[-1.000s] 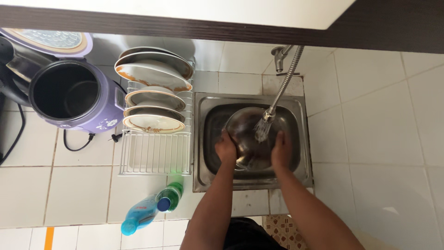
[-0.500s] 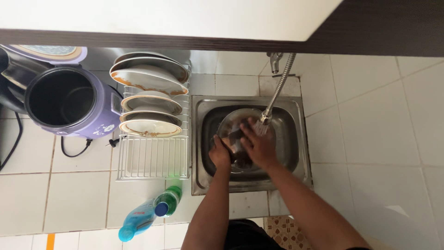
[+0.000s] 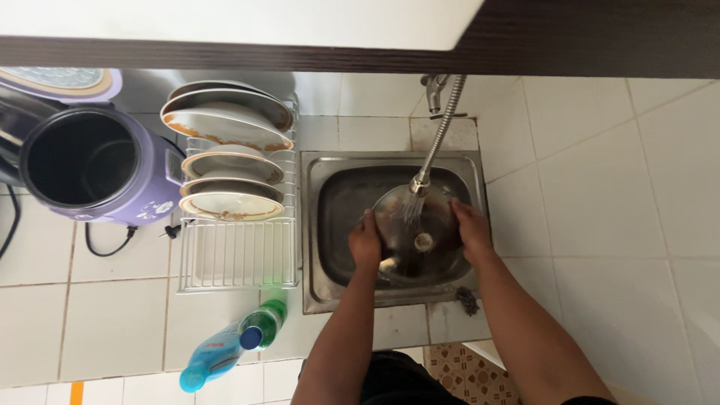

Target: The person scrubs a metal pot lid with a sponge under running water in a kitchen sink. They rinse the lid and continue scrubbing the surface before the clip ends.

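A round steel lid (image 3: pixel 437 225) with a small knob at its centre sits tilted inside the steel sink (image 3: pixel 316 294). My left hand (image 3: pixel 364 242) grips its left edge and my right hand (image 3: pixel 471 229) grips its right edge. Water sprays onto the lid's upper part from the head of a flexible metal faucet hose (image 3: pixel 421 182). Both forearms reach in from the bottom of the view.
A white wire dish rack (image 3: pixel 240 255) left of the sink holds several plates (image 3: pixel 225 124). An open purple rice cooker (image 3: pixel 90 169) stands at far left. A blue bottle (image 3: pixel 206 361) and a green bottle (image 3: pixel 262 322) lie near the counter's front. A dark scrubber (image 3: pixel 467 301) sits by the sink corner.
My right hand has moved off the middle of the lid to its right edge. Both hands now hold the lid by its sides under the spray.
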